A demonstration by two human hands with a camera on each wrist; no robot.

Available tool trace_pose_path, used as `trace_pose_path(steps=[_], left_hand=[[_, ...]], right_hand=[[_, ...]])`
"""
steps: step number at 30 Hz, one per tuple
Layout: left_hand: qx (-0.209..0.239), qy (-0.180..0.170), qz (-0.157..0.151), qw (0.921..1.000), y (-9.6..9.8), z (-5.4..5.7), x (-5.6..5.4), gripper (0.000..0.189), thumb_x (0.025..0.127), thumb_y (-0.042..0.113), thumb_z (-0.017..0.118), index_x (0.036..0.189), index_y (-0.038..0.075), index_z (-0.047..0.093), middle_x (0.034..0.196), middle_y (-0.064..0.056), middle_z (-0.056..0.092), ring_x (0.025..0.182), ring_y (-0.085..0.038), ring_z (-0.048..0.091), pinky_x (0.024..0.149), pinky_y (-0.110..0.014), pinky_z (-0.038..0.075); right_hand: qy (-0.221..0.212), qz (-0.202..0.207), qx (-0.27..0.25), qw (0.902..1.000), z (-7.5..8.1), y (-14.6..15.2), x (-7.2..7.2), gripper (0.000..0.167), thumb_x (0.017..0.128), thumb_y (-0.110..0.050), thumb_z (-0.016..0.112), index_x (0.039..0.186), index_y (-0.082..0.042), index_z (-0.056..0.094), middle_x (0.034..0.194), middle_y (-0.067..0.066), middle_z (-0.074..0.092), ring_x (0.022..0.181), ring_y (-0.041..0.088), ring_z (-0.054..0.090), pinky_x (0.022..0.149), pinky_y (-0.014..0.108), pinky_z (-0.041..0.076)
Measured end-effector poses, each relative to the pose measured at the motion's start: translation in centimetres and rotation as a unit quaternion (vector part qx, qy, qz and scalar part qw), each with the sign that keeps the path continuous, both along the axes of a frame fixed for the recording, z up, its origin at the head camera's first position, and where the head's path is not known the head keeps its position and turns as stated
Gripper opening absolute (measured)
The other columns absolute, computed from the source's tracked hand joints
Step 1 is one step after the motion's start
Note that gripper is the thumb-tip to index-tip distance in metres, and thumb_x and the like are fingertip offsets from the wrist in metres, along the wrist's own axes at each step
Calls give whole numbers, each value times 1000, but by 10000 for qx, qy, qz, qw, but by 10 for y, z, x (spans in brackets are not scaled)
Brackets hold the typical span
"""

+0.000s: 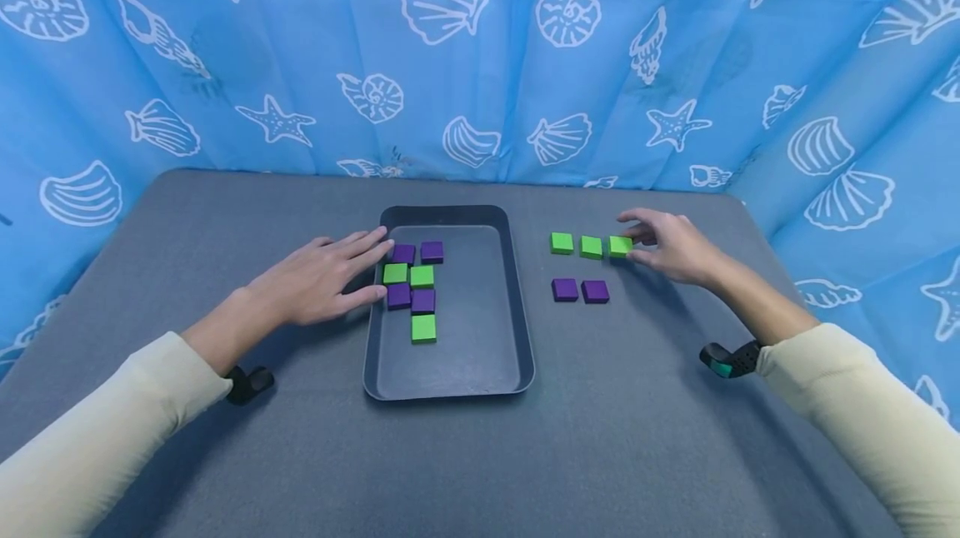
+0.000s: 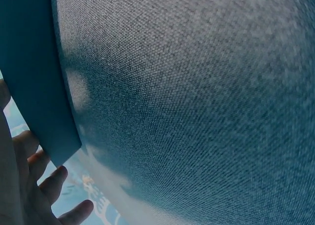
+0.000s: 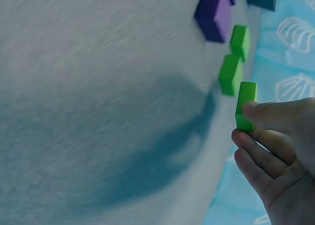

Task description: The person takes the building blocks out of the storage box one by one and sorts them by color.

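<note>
My left hand lies with fingers spread against the left rim of a dark grey tray. Its fingertips touch the rim beside a purple block. Inside the tray's left half sit several green and purple blocks, among them a green block nearest me. On the right, my right hand pinches a green block between thumb and fingers, at the right end of a row. Two more green blocks, one in the middle and one at the left, continue that row on the table.
Nearer me than the green row lie two purple blocks, one left and one right. All stands on a grey cloth-covered table. A blue curtain with white shells hangs behind the table.
</note>
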State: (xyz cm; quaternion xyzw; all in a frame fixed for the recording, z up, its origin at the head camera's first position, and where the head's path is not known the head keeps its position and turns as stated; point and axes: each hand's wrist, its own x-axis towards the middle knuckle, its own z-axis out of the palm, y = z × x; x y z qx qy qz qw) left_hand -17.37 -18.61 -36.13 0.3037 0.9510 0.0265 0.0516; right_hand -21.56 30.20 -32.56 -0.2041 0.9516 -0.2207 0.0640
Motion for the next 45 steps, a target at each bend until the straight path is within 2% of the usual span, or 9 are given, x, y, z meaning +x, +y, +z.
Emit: trace_pose_path(steps=[5, 11, 24, 36, 45], left_hand=[[2, -31, 8, 10000, 0, -1, 0, 77, 100, 59, 45, 159, 13, 25, 165, -13, 18, 147, -37, 27, 111, -66, 27], [15, -33, 44, 10000, 1, -2, 1, 78, 100, 60, 44, 159, 14, 25, 165, -12, 18, 148, -37, 26, 111, -66, 26], [-7, -12, 68, 10000, 1, 1, 0, 78, 100, 61, 43, 159, 15, 23, 165, -11, 17, 148, -36, 25, 111, -66, 26], [-16, 19, 49, 10000, -1, -1, 0, 77, 100, 61, 42, 159, 14, 23, 165, -12, 17, 148, -36, 25, 111, -66, 26], [-55, -14, 82, 10000, 0, -1, 0, 78, 100, 61, 43, 159, 15, 23, 165, -12, 16, 148, -35, 25, 111, -66, 26]], right_hand=[[-141, -162, 23, 9998, -9, 11, -1, 55, 89, 6, 67, 140, 10, 46, 126, 32, 60, 117, 48, 58, 100, 61, 43], [-19, -259, -71, 9996, -16, 17, -4, 53, 89, 6, 67, 139, 9, 47, 125, 32, 61, 117, 49, 57, 100, 62, 42], [39, -122, -71, 9999, -24, 16, -8, 53, 89, 6, 68, 137, 9, 49, 125, 31, 61, 117, 48, 58, 100, 62, 41], [-40, -75, 78, 9999, -25, 11, -10, 55, 89, 2, 70, 138, 9, 48, 133, 32, 56, 122, 48, 54, 103, 62, 39], [432, -21, -352, 9984, -12, -18, -16, 53, 90, -6, 71, 138, 7, 50, 135, 30, 55, 125, 46, 52, 104, 59, 41]])
